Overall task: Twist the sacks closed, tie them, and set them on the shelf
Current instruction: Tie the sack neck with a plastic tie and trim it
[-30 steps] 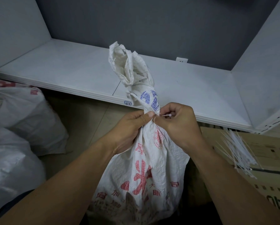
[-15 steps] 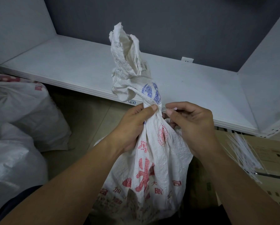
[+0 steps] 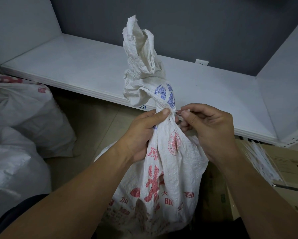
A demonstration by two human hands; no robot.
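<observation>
Woven white sack (image 3: 169, 169) stands upright between my forearms, long axis vertical. Left hand (image 3: 144, 128) grips sack at twisted neck (image 3: 162, 106) from left. Right hand (image 3: 208, 128) pinches thin white tie (image 3: 179, 113) on neck's right side, so the right hand does the pulling, I judge. Shelf (image 3: 75, 69) just beyond, ahead.

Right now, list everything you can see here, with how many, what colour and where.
sack: one, white with red and blue print, centre, neck twisted
tie: one, thin, white, at the sack's neck
shelf: one, white, behind the sack
other sacks: at least two, white, at left
spare ties: one bundle, white, on the box at right
cardboard box: one, brown, lower right
left hand: grips the sack's neck
right hand: pinches the tie
</observation>
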